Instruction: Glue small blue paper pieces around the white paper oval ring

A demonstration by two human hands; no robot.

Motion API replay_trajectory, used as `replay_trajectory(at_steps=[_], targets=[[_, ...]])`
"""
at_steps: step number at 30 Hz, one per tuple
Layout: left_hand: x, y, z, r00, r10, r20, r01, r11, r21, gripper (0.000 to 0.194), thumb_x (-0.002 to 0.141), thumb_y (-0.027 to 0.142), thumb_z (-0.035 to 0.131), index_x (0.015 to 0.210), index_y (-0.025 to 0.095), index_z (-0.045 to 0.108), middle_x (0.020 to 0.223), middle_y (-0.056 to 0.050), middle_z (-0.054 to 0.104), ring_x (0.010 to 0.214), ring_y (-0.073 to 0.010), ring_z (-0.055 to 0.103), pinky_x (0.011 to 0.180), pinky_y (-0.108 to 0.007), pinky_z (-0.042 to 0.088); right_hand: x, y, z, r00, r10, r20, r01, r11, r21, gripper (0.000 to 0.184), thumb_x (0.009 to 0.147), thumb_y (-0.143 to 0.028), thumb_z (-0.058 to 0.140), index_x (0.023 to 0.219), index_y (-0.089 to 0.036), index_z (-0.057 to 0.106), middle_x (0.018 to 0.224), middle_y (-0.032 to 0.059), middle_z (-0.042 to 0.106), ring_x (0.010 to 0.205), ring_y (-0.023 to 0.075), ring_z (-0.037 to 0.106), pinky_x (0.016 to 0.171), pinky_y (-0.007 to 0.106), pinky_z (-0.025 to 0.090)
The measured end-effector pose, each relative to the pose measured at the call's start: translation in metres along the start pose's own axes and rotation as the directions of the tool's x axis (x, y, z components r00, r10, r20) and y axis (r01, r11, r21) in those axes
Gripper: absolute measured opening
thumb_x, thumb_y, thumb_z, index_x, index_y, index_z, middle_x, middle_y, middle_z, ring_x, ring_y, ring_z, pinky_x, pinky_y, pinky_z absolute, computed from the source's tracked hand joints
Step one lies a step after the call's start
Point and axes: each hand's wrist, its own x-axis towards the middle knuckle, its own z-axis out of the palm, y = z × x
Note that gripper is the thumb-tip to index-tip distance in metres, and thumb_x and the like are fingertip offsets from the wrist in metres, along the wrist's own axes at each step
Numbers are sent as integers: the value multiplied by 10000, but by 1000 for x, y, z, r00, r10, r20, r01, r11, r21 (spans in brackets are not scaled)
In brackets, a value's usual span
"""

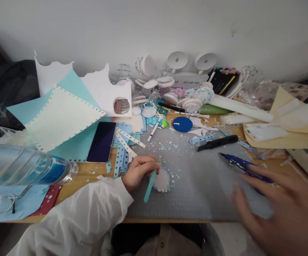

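Note:
My left hand [141,171] is closed on a narrow teal strip [150,188] with a rounded lower end, pinched between thumb and fingers. Right beside it, partly behind the fingers, a round white paper disc [161,179] edged with small blue and white pieces lies on the grey cutting mat [196,192]. At the right, my right hand [284,209] is blurred, its fingers apart and nothing visible in them. Its fingertips overlap the handle end of a dark blue patterned tool with a pointed tip [239,165]; whether they touch is unclear. A black pen-shaped cutter [218,143] lies beyond that tool.
A phone [102,142], punched paper sheets [65,117] and a large water bottle [25,165] crowd the left. Paper scraps [167,145] litter the mat. At the back stand white discs [177,59], a blue oval lid [182,124] and a marker set [224,81].

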Motion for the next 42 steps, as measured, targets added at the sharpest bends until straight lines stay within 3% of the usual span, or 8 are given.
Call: replay_trajectory(at_steps=[3, 9, 16, 23, 31, 35, 39, 42], targets=[[0, 0, 0, 1000, -13, -6, 13, 1000, -19, 277, 761, 258, 628, 515, 132, 651, 476, 31, 386, 494, -93, 359, 516, -256, 257, 13, -21, 22, 983, -182, 23, 180, 982, 63, 183, 783, -178, 675, 951, -210, 610, 1017, 113, 665, 884, 306, 632, 868, 550, 458], [0, 2, 0, 999, -25, -22, 24, 999, -32, 282, 756, 279, 637, 517, 132, 656, 452, 33, 364, 494, -99, 370, 530, -253, 282, 11, -20, 24, 999, -29, -29, 33, 982, 187, 218, 790, -106, 630, 981, -209, 605, 972, 122, 636, 868, 305, 613, 786, 486, 475], [0, 5, 4, 995, -70, -67, 65, 995, -78, 277, 727, 308, 652, 520, 125, 667, 503, 1, 466, 503, -102, 383, 514, -253, 284, 6, -25, 35, 984, -175, 34, 156, 936, 316, 208, 807, -94, 580, 994, -175, 621, 985, 112, 628, 870, 251, 602, 746, 413, 487], [3, 2, 4, 985, -94, -145, 58, 970, -235, 261, 708, 266, 673, 499, 126, 606, 448, 39, 379, 479, -85, 323, 511, -248, 267, 45, -71, 69, 837, -547, 5, 506, 778, 371, 249, 918, -109, 465, 1051, -171, 666, 1042, 56, 708, 905, 208, 600, 822, 383, 470], [3, -1, 3, 983, -57, -176, 20, 979, -204, 419, 783, 344, 653, 458, 142, 483, 468, 46, 348, 501, -84, 311, 523, -245, 276, 66, -76, 94, 754, -639, -149, 645, 678, 353, 221, 909, -94, 472, 883, -197, 666, 922, 39, 734, 815, 177, 631, 772, 364, 514], [1, 3, 2, 990, 67, -124, -63, 997, 37, 326, 849, 356, 606, 614, 135, 651, 535, 13, 485, 564, -113, 429, 590, -252, 348, 66, -53, 98, 832, -518, -197, 544, 696, 469, 182, 857, -67, 542, 933, -203, 637, 864, 55, 736, 793, 189, 660, 764, 366, 554], [1, 8, -1, 956, 274, 103, -293, 882, 369, 222, 823, 286, 641, 988, 154, 709, 885, -88, 645, 872, -201, 576, 829, -318, 436, 56, -36, 110, 992, -16, -122, 101, 674, 731, 190, 814, -77, 606, 917, -237, 603, 799, 40, 704, 753, 219, 678, 691, 398, 571], [1, 9, -1, 921, 313, 233, -390, 775, 497, 195, 814, 275, 645, 965, 160, 691, 998, -120, 637, 955, -223, 586, 888, -346, 445, 45, -31, 119, 951, 301, 66, -207, 467, 860, 142, 818, -99, 619, 871, -225, 583, 774, 37, 664, 688, 204, 668, 611, 357, 568]])
